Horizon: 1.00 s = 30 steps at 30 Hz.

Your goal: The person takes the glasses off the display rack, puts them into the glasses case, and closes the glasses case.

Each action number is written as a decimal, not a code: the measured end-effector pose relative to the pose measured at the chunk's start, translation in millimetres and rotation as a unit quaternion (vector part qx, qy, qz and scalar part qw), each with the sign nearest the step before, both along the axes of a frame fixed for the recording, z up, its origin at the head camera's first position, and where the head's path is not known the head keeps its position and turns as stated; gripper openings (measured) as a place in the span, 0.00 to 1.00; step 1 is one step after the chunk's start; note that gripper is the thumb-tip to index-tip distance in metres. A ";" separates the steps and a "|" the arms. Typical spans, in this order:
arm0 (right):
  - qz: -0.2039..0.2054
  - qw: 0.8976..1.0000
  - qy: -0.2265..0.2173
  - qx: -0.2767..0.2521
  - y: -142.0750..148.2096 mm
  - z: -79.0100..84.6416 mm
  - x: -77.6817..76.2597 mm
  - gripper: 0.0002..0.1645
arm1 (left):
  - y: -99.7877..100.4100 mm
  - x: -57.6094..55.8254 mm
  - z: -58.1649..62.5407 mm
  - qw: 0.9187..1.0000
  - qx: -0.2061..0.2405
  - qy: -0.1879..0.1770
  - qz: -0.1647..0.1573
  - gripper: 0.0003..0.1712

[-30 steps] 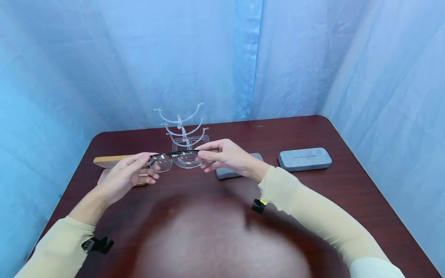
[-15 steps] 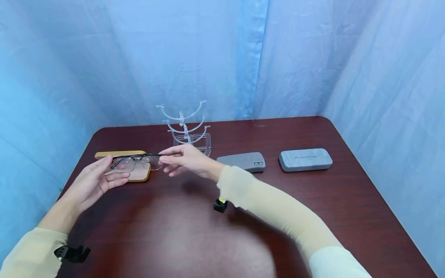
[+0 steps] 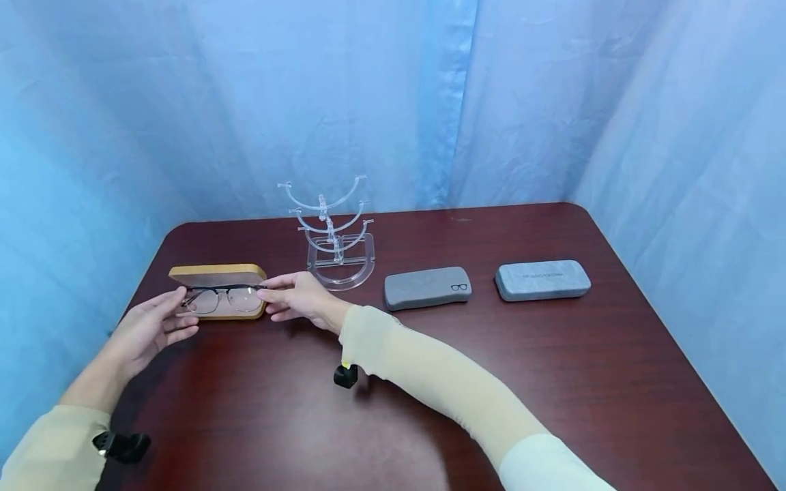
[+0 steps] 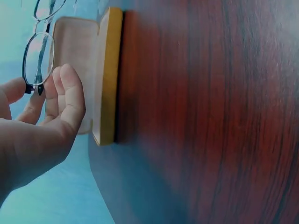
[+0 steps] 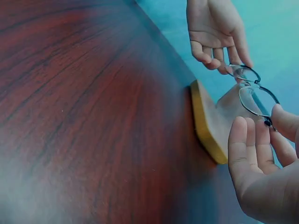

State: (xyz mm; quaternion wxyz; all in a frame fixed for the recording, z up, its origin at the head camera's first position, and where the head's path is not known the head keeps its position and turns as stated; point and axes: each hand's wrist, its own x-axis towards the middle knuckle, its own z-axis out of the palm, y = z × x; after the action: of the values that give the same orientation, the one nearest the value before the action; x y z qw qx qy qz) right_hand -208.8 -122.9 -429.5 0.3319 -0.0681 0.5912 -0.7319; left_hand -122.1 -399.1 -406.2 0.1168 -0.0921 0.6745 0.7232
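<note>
A pair of eyeglasses (image 3: 224, 289) with a dark upper rim hangs between both hands, temples folded behind the lenses. My left hand (image 3: 146, 331) pinches one end of the frame between thumb and forefinger, its other fingers extended below. At the opposite end my right hand (image 3: 304, 300) pinches the frame the same way. Just behind and beneath the glasses lies a yellow glasses case (image 3: 216, 269), lid raised, with a pale lining. In the left wrist view the glasses (image 4: 38, 58) are apart from the case (image 4: 110, 74); the right wrist view shows both hands at the frame ends.
A clear plastic eyewear stand (image 3: 331, 228) with three curved arms stands behind the right hand. Further right lie a closed grey glasses case (image 3: 424, 289) with a glasses mark and a closed blue-grey case (image 3: 543, 280). The dark red table (image 3: 467, 423) meets blue curtains behind.
Both hands have carried the glasses leftward from in front of the stand and lowered them to the yellow case. The grey case, earlier partly covered by the right hand, is now uncovered.
</note>
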 end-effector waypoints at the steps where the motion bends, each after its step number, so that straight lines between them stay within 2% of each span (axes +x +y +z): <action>1: -0.003 1.000 -0.001 0.001 -2.2 -2.9 -0.9 0.15 | -1.5 -2.0 -1.0 1.000 -0.017 -0.006 0.006 0.15; 4: -0.016 1.000 -0.005 0.002 -7.3 -10.9 -3.7 0.15 | -5.6 -8.2 -3.9 1.000 -0.020 -0.016 0.015 0.13; 9: -0.035 0.999 -0.021 0.002 -13.2 -21.7 -6.8 0.13 | -10.7 -15.1 -8.3 0.999 0.006 -0.031 0.020 0.04; 13: -0.055 0.998 -0.019 0.003 -19.5 -26.3 -7.5 0.14 | -16.3 -17.0 -11.8 0.999 0.017 -0.028 0.024 0.06; 17: -0.085 0.996 -0.019 0.009 -26.5 -27.9 -7.0 0.10 | -21.3 -17.7 -15.1 0.999 0.014 -0.025 0.026 0.08; 22: -0.105 0.994 -0.020 0.011 -34.0 -27.3 -8.0 0.07 | -24.1 -21.6 -18.5 0.999 -0.011 -0.037 0.038 0.04; 27: -0.129 0.991 -0.002 0.040 -42.1 -28.4 -5.3 0.08 | -27.3 -23.3 -21.8 0.997 -0.059 -0.041 0.043 0.26; 30: -0.146 0.986 0.001 0.075 -46.7 -30.2 0.0 0.07 | -30.1 -20.2 -27.8 0.994 -0.081 -0.049 0.044 0.30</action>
State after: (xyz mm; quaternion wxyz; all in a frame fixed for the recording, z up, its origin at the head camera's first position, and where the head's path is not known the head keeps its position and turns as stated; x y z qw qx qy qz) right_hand -208.8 -169.6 -459.7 0.2250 0.0429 0.6485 -0.7259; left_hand -142.4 -429.2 -434.0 0.1099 -0.1665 0.7198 0.6649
